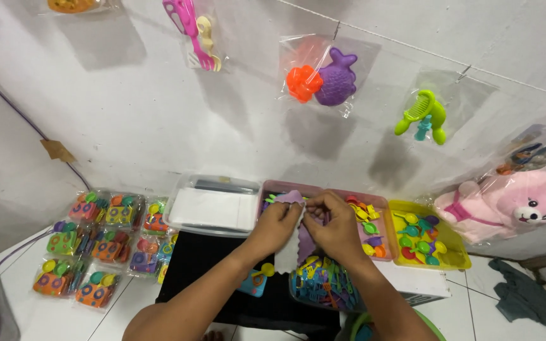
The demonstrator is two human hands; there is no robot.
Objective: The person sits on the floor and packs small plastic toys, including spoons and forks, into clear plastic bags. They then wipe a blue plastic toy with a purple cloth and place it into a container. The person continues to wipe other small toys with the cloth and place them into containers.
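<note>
White wall hung with bagged toys rises before us. We pinch a clear plastic bag (291,243) between our left hand (277,225) and right hand (334,228), fingers closed on it, above the pink tray (273,187).

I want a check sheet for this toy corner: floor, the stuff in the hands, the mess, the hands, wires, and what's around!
Surface: white tiled floor with a black cloth mat.
Job's things: clear plastic bag with a purple plastic toy piece at its top.
Clutter: packed bags of colourful toys; clear lidded box; pink tray, yellow tray, heap of small blue and purple plastic forks.
Grippers: left hand and right hand each have a grip on the bag.
Cables: purple cord along the wall.
Surroundings: bagged toys hung on a string; pink plush bear.
</note>
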